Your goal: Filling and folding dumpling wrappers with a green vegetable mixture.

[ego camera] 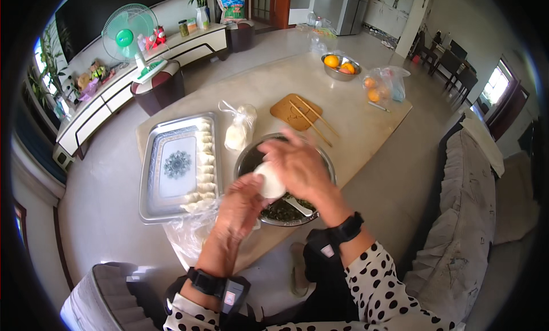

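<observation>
My left hand [242, 202] pinches the edge of a round white dough wrapper [270, 181] above a steel bowl [330, 170]. My right hand [298, 161], slightly blurred, is at the wrapper's right side with its fingers spread; whether it touches the dough I cannot tell. Dark green chopped filling [281, 211] lies in the bowl, with the end of a white spoon or spatula [299, 206] on it. To the left, a metal tray [143, 193] bears a column of folded dumplings [206, 169] along its right side. Part of the bowl is hidden beneath my hands.
Beyond the bowl lie a bag of dough [240, 129], a brown board [283, 110] and chopsticks [315, 123]. Farther back are a steel bowl of oranges [343, 75] and a bag of fruit [386, 86]. Crumpled clear plastic [193, 232] lies at the tray's near edge.
</observation>
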`<state>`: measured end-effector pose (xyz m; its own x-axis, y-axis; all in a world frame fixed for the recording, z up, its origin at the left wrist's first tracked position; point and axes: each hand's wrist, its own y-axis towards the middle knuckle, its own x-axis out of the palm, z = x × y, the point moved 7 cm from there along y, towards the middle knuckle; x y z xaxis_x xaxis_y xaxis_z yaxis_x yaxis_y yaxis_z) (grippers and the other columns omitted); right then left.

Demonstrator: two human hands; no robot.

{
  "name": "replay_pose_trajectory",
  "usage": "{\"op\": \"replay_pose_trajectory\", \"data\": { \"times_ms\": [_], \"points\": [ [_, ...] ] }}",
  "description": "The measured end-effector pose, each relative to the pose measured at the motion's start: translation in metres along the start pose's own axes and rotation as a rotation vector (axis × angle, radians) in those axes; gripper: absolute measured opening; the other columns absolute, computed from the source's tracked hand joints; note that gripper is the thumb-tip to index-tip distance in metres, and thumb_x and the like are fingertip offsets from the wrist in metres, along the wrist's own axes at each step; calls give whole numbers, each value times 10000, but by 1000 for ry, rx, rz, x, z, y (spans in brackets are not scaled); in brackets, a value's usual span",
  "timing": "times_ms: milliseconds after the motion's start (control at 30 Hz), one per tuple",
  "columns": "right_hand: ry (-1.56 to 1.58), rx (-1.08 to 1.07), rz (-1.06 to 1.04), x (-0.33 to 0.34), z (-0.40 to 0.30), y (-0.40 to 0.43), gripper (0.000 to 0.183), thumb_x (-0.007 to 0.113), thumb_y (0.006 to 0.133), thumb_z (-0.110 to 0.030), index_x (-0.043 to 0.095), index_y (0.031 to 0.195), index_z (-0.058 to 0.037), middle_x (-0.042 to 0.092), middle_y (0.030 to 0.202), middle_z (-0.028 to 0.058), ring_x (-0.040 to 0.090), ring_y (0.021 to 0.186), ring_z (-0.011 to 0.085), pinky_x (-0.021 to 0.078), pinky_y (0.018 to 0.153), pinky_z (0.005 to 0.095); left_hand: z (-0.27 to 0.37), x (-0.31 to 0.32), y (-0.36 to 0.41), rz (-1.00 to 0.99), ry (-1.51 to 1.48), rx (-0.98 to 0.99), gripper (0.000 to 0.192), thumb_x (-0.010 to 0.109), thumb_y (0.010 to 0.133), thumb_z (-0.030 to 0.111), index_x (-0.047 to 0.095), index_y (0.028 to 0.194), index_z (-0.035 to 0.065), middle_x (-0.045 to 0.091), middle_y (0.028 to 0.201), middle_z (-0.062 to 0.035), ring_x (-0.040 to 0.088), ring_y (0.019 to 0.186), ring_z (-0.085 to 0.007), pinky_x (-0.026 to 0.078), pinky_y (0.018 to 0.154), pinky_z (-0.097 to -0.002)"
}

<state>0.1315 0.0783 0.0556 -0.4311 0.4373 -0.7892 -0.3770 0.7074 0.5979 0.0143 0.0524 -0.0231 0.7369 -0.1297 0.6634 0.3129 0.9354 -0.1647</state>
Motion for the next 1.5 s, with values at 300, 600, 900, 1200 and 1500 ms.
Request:
{"op": "replay_pose_trajectory", "data": {
  "times_ms": [300, 600, 900, 1200, 1500],
  "points": [
    [381, 204, -539, -26, 29, -81, 323, 632, 805, -8, 684, 1108, -108, 590, 859, 106, 579, 931, 310, 468, 842, 399, 20, -38, 1, 288, 64, 48, 315, 427, 1011, 147, 522, 1182, -101, 598, 1152, -169, 615, 1047, -247, 515, 937, -379],
    [492, 185, -295, -18, 28, -64, 107, 647, 864, -110, 695, 936, -47, 637, 812, 109, 608, 729, 280, 493, 687, 359, 12, -42, -5, 310, -33, 68, 349, 427, 987, 123, 460, 1237, -119, 540, 1232, -200, 554, 1152, -300, 436, 1027, -444],
    [586, 344, -143, -42, 68, -74, 196, 602, 937, -178, 666, 882, -1, 656, 716, 94, 534, 541, 184, 432, 533, 296, 11, -49, -6, 334, -50, 70, 359, 476, 964, 122, 459, 1216, -133, 537, 1236, -208, 550, 1158, -315, 443, 1022, -449],
    [579, 418, -278, -30, 68, -80, 228, 599, 937, -196, 674, 840, -4, 637, 648, 86, 576, 544, 155, 454, 528, 287, 8, -56, -3, 313, -108, 64, 300, 485, 976, 77, 474, 1222, -93, 572, 1217, -180, 596, 1128, -278, 506, 994, -414],
    [765, 576, -346, -20, 70, -91, 255, 583, 963, -202, 689, 851, 2, 629, 637, 39, 574, 574, 78, 481, 533, 238, 7, -57, -4, 287, -125, 65, 272, 480, 976, 71, 493, 1197, -89, 578, 1203, -177, 599, 1119, -270, 502, 997, -412]
  ]
}}
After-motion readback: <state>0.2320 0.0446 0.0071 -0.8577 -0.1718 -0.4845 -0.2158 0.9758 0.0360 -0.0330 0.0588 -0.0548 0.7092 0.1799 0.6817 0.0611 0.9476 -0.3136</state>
